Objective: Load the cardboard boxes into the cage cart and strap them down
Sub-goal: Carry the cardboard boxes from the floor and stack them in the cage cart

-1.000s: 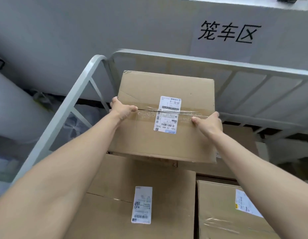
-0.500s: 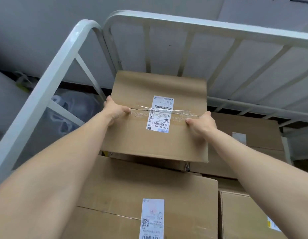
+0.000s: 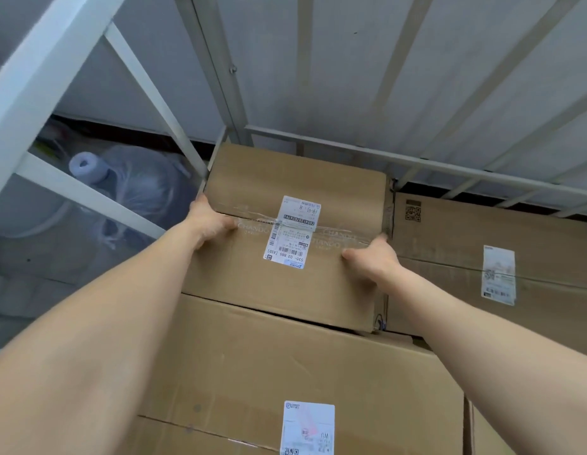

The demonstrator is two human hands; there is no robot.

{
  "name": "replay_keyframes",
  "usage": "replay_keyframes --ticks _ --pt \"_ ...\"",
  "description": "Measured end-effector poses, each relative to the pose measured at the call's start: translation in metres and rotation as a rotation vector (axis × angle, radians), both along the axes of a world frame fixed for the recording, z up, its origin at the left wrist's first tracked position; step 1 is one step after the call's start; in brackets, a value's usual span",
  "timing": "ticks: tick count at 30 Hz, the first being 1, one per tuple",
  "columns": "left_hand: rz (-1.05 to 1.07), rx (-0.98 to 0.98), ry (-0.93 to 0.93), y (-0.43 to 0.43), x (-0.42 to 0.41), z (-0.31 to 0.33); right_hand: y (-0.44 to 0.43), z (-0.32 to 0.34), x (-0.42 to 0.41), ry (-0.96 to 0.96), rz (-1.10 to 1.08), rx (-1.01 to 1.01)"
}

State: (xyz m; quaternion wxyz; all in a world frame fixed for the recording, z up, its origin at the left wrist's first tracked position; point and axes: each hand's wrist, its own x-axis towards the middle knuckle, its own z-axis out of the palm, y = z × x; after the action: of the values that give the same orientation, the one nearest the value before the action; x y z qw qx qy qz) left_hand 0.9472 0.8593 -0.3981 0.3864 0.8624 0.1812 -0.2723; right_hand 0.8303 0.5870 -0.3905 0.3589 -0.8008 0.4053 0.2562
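A taped cardboard box (image 3: 295,178) with a white shipping label sits in the back left corner of the grey metal cage cart (image 3: 377,156). My left hand (image 3: 208,221) grips the box's left edge and my right hand (image 3: 372,256) grips its right edge, thumbs on top. The box's near edge rests on a larger cardboard box (image 3: 285,366) in front of it. Another labelled box (image 3: 476,241) lies to its right, against the rear bars.
The cart's left side frame (image 3: 32,77) slants up at the left, its rear bars stand close behind the box. Beyond the left frame lies a clear plastic bag (image 3: 134,188) with a paper roll. A grey wall is behind the cart.
Both hands have lowered the box down and back into the cart's rear left corner, and my view has tilted downward and closer.
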Motion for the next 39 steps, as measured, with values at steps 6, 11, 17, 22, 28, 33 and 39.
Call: replay_keyframes --ticks 6,11,17,22,28,33,39 --pt "-0.070 0.107 -0.030 0.000 -0.015 0.009 -0.003 0.016 -0.007 0.008 0.118 -0.013" --pt "-0.231 0.196 -0.101 -0.022 -0.029 0.062 -0.002 0.071 -0.006 -0.109 0.277 -0.107" --pt "-0.453 0.234 -0.324 -0.073 -0.047 0.174 -0.009 0.175 -0.012 -0.285 0.508 -0.247" --pt "-0.660 0.280 -0.461 -0.120 -0.086 0.276 -0.036 0.277 -0.050 -0.389 0.685 -0.427" --pt "-0.874 0.432 -0.713 -0.189 -0.163 0.389 -0.087 0.385 -0.132 -0.514 0.766 -0.646" --pt "-0.972 0.536 -0.978 -0.256 -0.255 0.465 -0.142 0.460 -0.223 -0.521 0.747 -0.820" --pt "-0.952 0.625 -1.418 -0.337 -0.364 0.538 -0.213 0.538 -0.338 -0.584 0.682 -1.074"
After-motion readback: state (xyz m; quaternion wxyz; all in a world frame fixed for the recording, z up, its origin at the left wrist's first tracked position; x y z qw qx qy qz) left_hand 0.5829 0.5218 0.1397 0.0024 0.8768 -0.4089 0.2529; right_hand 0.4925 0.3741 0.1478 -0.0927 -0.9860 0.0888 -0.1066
